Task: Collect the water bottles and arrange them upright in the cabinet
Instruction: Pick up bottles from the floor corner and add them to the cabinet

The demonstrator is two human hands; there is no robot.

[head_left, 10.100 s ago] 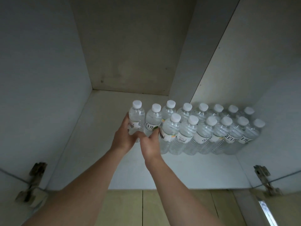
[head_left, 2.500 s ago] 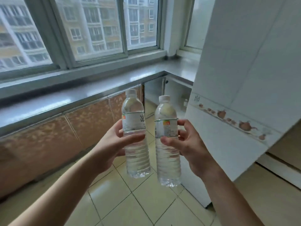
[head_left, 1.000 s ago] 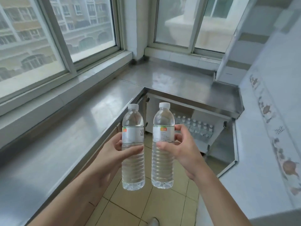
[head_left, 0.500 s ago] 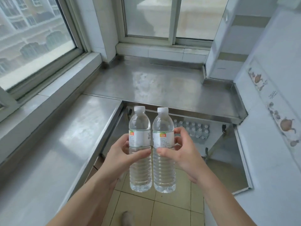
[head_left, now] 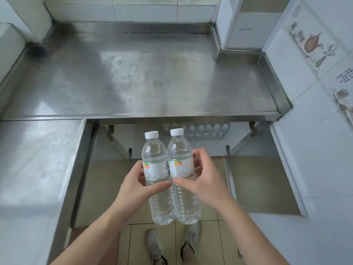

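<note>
Two water bottles held upright and touching, above the tiled floor — left bottle gripped by left hand, right bottle by right hand, fingers wrapped round each. More bottles stand inside the open cabinet beneath the steel surface.

- Two water bottles are held: the left bottle in the left hand and the right bottle in the right hand, touching side by side.
- Two white caps top them, above the hands.
- Stored bottles stand in a row in the cabinet beyond the hands; about seven show, the exact count unclear.
- Two grey shoes stand below the hands.
- Two open cabinet doors, one on each side of the hands.
</note>
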